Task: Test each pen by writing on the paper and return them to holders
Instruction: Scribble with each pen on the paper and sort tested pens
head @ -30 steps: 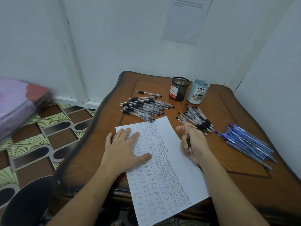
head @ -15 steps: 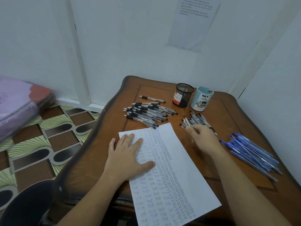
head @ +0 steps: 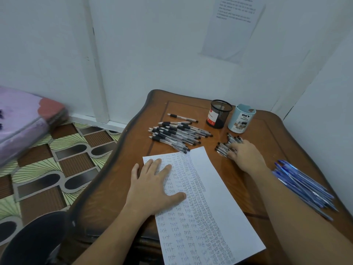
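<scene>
While pens (head: 177, 133) lie outside, holders (head: 221, 116) stand.

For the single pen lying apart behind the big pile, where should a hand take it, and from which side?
Probably the clear barrel of the lone pen, just right of its black sleeve, pinched from above across its width. It lies flat on the table, apart from the pile, with bare wood on its near and far sides; the mesh holder stands near its right end.
</scene>
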A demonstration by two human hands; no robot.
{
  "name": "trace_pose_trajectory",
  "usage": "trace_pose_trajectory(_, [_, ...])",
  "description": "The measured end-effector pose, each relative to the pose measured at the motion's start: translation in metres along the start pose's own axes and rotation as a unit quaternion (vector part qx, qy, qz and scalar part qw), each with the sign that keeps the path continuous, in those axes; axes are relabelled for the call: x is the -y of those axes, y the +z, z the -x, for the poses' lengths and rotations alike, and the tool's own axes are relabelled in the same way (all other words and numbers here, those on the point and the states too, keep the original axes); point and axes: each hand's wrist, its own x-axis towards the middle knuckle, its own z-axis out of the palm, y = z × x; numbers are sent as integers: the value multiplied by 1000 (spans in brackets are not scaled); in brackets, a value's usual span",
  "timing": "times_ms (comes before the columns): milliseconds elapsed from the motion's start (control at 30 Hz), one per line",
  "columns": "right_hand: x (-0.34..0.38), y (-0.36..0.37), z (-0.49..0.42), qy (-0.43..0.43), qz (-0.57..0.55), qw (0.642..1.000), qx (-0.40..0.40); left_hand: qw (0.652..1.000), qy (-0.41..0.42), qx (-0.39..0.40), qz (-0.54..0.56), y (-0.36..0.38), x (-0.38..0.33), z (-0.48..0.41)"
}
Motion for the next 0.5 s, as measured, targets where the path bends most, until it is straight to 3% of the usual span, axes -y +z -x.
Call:
trace_pose_trajectory(100, [24, 0, 2, -39, -28, 997, -62, 1000, -2, 4, 2, 0, 0, 0])
trace_pose_trajectory(267, [92, 2, 2, -134, -185, 974, 6, 1000, 2, -13, 10, 0, 0, 1])
trace_pose_trajectory(500, [114, 20, 0, -87, -236, 968, 10, 1000, 4, -15, 16, 1, 1, 1])
